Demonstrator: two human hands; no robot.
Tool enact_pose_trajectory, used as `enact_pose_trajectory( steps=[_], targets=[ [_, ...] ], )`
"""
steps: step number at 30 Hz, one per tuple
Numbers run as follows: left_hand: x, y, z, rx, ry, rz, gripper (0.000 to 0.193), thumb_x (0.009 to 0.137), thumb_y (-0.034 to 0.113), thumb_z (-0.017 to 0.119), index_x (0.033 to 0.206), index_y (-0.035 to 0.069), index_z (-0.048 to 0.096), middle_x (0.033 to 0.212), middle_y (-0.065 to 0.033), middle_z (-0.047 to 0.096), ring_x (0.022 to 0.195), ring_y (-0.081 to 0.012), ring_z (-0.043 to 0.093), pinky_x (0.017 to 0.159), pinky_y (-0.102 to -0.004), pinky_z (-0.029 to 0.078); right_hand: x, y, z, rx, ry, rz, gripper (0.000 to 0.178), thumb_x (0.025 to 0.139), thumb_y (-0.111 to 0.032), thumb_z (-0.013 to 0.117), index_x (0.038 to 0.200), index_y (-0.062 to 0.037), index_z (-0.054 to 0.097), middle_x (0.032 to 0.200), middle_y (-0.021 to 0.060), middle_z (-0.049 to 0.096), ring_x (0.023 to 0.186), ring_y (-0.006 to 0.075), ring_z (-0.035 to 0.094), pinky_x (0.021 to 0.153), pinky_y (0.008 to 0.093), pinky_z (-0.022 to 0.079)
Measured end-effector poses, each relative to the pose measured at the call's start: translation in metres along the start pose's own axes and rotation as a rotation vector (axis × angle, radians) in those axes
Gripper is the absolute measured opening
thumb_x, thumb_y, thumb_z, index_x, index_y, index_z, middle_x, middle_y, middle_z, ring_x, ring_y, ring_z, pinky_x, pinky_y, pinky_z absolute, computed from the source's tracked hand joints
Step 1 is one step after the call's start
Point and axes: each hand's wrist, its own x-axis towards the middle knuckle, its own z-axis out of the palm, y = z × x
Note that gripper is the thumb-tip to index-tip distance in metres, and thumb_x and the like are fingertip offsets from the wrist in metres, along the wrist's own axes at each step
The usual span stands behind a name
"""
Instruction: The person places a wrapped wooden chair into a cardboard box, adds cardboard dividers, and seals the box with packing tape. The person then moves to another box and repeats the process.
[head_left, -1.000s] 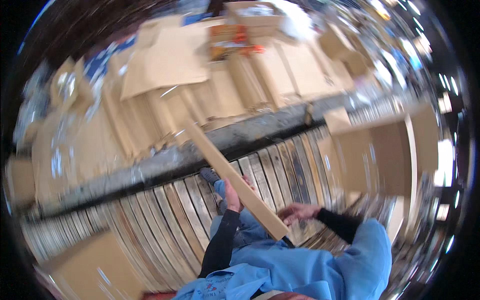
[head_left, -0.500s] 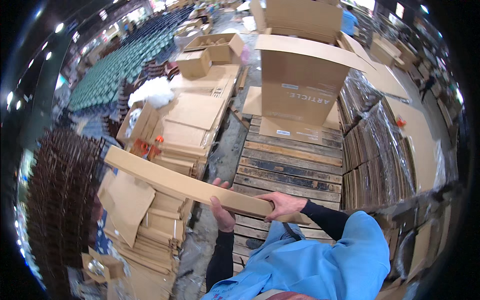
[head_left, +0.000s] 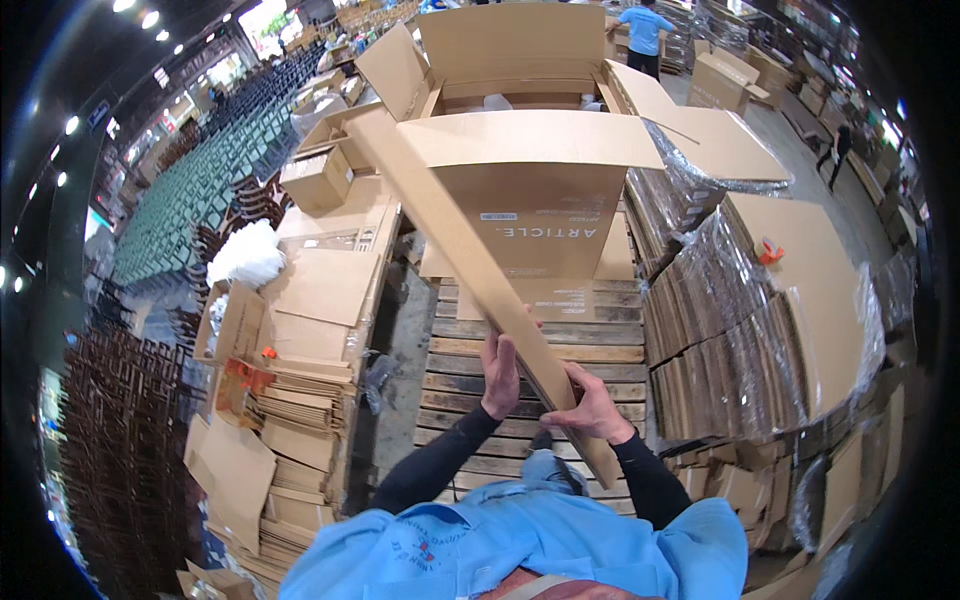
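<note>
worn on the person's head, a wide fisheye camera looks down past the blue shirt (head_left: 500,545) and ahead over the pallet slats (head_left: 450,382). the left hand (head_left: 501,378) and right hand (head_left: 598,408) sit close to the lens, the open carton (head_left: 560,222) farther ahead.

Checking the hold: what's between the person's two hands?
In the head view, the long cardboard piece runs diagonally between the left hand and the right hand; wooden slats show below it.
</note>
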Motion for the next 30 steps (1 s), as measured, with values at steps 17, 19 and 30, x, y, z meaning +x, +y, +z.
enact_pose_trajectory(
  steps=[17, 19, 30],
  targets=[
    [0.285, -0.050, 0.003, 0.950, -0.544, 0.678, 0.025, 0.090, 0.026, 0.067, 0.086, 0.002, 0.059, 0.111, -0.0140, 0.066, 0.099, -0.0341, 0.064, 0.087, -0.0413, 0.053, 0.202, -0.037, -0.253, -0.709, 0.337, -0.136, 0.080, 0.063, -0.017, 0.083, 0.136, -0.0018, 0.053, 0.112, 0.0185, 0.063, 0.105, 0.0313, 0.062, 0.095, 0.0398, 0.048],
    [0.340, -0.066, 0.005, 0.967, -0.627, 0.742, 0.021, 0.088, 0.024, 0.067, 0.088, 0.004, 0.060, 0.110, -0.0129, 0.065, 0.101, -0.0329, 0.061, 0.091, -0.0424, 0.050, 0.257, -0.035, -0.283, -0.787, 0.307, -0.091, 0.082, 0.062, -0.021, 0.083, 0.135, -0.0005, 0.053, 0.110, 0.0199, 0.063, 0.105, 0.0319, 0.062, 0.095, 0.0409, 0.048],
    [0.486, -0.205, -0.027, 1.098, -1.000, 0.791, 0.024, 0.072, 0.028, 0.067, 0.088, 0.012, 0.060, 0.125, -0.0149, 0.056, 0.123, -0.0309, 0.049, 0.110, -0.0486, 0.034, 0.548, -0.018, -0.348, -0.774, 0.089, 0.165, 0.080, 0.066, -0.028, 0.081, 0.135, -0.0018, 0.052, 0.115, 0.0243, 0.063, 0.111, 0.0359, 0.061, 0.097, 0.0421, 0.047]
  ],
)
